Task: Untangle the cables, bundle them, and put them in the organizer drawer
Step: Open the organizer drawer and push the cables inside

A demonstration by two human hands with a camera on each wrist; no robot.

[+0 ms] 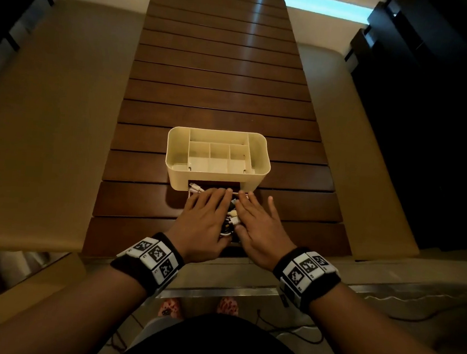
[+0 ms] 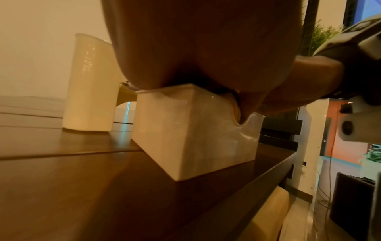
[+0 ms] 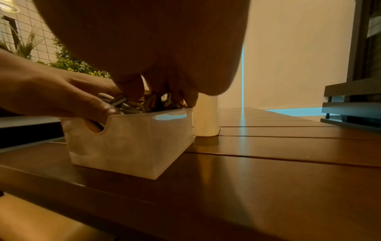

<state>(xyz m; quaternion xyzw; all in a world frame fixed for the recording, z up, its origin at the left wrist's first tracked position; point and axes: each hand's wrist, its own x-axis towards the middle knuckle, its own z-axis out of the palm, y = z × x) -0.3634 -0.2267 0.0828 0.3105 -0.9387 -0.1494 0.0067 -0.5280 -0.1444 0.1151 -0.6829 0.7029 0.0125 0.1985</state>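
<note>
A cream organizer (image 1: 259, 162) with several top compartments stands on the slatted wooden table (image 1: 224, 71). Its drawer (image 3: 128, 143) is pulled out toward me and is heaped with white and dark cables (image 1: 232, 217). My left hand (image 1: 205, 212) and right hand (image 1: 258, 220) lie side by side, flat on the cables, with fingers straight and pointing at the organizer. The drawer (image 2: 195, 130) sits under my left palm (image 2: 206, 40). Cable plugs (image 3: 123, 102) stick up above the drawer's rim beneath my right hand (image 3: 154, 48). My left thumb (image 3: 94, 126) sits in the notch of the drawer's front.
The drawer sits close to the table's near edge (image 1: 163, 256). Beige benches (image 1: 48, 121) run along both sides of the table. Dark shelving (image 1: 432, 81) stands at the right. Loose cords (image 1: 385, 300) trail on the floor near my feet.
</note>
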